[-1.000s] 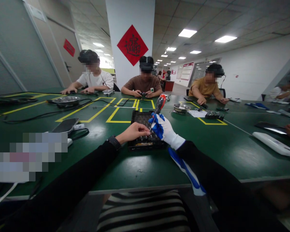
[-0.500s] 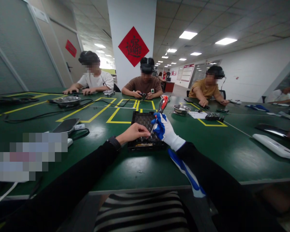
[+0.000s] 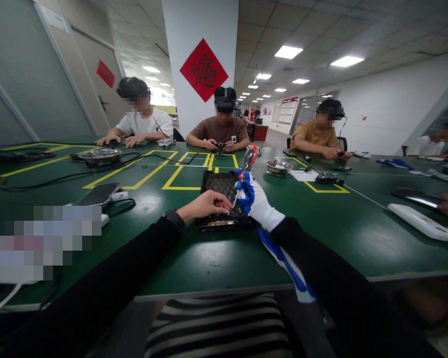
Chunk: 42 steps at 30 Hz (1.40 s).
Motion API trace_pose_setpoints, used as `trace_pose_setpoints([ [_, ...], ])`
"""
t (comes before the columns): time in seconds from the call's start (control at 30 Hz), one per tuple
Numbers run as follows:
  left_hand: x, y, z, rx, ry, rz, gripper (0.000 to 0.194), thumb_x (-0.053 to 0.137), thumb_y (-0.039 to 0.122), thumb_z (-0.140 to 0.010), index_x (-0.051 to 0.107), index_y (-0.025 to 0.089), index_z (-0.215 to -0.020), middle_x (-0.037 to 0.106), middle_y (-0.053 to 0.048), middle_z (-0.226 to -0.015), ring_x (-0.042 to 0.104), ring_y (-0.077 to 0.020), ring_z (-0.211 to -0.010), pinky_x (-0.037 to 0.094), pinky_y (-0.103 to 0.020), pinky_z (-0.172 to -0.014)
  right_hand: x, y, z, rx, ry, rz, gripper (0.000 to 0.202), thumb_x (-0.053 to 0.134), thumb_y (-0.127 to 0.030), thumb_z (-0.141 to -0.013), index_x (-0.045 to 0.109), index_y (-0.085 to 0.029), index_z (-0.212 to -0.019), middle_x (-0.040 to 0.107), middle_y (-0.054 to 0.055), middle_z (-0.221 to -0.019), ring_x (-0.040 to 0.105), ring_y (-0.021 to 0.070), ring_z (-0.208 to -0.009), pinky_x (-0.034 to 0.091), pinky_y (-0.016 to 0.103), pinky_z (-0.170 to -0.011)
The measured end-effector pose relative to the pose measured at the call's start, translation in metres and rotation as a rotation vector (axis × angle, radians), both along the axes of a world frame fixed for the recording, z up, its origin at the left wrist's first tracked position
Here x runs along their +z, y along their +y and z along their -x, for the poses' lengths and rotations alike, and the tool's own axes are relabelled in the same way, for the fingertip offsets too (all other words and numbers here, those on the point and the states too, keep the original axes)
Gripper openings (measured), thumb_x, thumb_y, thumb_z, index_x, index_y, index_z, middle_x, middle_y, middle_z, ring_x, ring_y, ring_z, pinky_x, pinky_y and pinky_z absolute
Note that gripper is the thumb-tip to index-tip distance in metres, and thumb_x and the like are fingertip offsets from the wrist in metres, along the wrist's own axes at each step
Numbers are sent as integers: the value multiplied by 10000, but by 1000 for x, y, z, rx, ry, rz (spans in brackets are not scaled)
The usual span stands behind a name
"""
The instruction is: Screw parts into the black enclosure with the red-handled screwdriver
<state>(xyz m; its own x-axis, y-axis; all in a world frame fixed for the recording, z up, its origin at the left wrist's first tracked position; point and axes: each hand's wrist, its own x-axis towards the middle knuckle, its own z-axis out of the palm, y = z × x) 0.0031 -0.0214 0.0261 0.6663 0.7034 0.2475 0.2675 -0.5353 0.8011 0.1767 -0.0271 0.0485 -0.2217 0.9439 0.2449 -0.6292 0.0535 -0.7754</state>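
My right hand [image 3: 260, 203], in a white and blue work glove, grips a screwdriver [image 3: 250, 156] with a red and grey handle. Its shaft slants down to the left into a shallow black plastic case [image 3: 205, 227], which lies on the table before me. Bare and wearing a dark wristband, my left hand [image 3: 206, 205] reaches over the case from the left. Its thumb and fingers are pinched together close to the screwdriver's tip; whatever sits between them is too small to make out. The tip's exact contact is unclear.
A spare blue and white glove [image 3: 285, 263] lies by my right forearm at the edge of the green table [image 3: 164, 271]. Metal bowls [image 3: 101, 156] and black cables stand farther back. A phone [image 3: 97, 194] is to the left. Co-workers sit across the table.
The view has shifted slightly. My hands and the screwdriver stay almost in place over the case. At the far right, a co-worker's hands have come together.
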Motion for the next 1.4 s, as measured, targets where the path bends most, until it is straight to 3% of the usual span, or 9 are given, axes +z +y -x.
trace_pose_setpoints([
  [0.53,-2,0,-2,16,5,36,286,686,289,-672,656,91,-876,689,-80,-797,626,-124,-717,488,-238,-698,-6,5,-1,13,-31,-40,384,582,-472,-760,513,-195,-1017,542,-64,-542,364,19,-347,253,124,-317],
  [0.83,2,-4,-3,72,12,-51,274,607,338,-740,664,96,-855,668,-48,-775,575,-110,-685,445,-222,-679,-9,6,-1,22,-27,-79,348,583,-436,-767,528,-202,-1018,568,-51,-583,395,24,-372,283,129,-346],
  [1.1,0,0,0,-8,20,-36,256,650,284,-694,656,97,-868,658,-53,-787,574,-109,-697,446,-222,-688,-10,4,-1,7,-40,-80,321,584,-443,-763,528,-202,-966,572,-46,-590,401,28,-374,286,133,-352],
  [1.4,2,-3,-2,-11,62,-31,248,642,278,-687,646,94,-854,663,-58,-777,590,-125,-705,458,-245,-702,-11,7,0,10,-46,-80,337,590,-432,-761,535,-202,-1000,571,-47,-591,413,28,-384,293,128,-352],
])
